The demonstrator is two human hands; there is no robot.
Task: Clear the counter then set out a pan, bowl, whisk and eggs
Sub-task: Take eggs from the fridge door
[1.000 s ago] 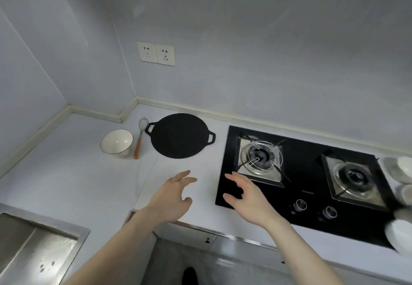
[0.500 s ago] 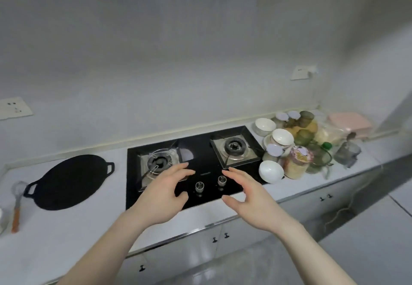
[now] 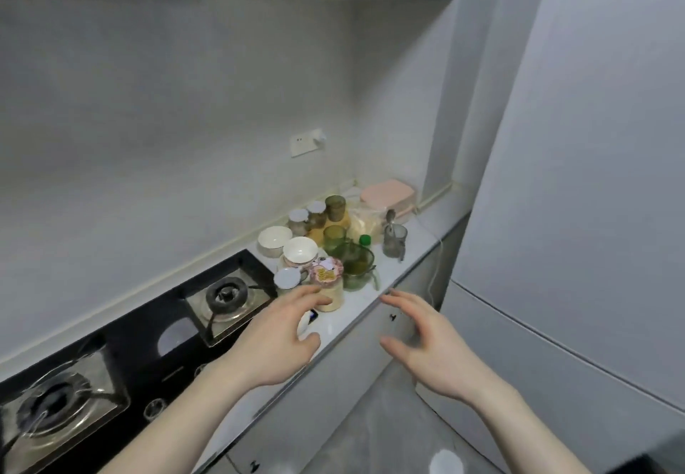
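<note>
Both hands are held empty with fingers loosely spread: the left hand [image 3: 274, 340] just short of a lidded jar [image 3: 327, 284], the right hand [image 3: 426, 347] past the table [image 3: 356, 310] edge. Beyond the fingers, bowls [image 3: 299, 251] and jars are crowded together. No pan, whisk or eggs are visible; clearing seems unfinished.

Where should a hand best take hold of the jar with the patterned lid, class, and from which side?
Wrap the grip round the jar's straight glass body below the lid, coming from the counter's open front edge. It stands upright, bowls crowd behind it, and the left hand already hovers beside it.
</note>
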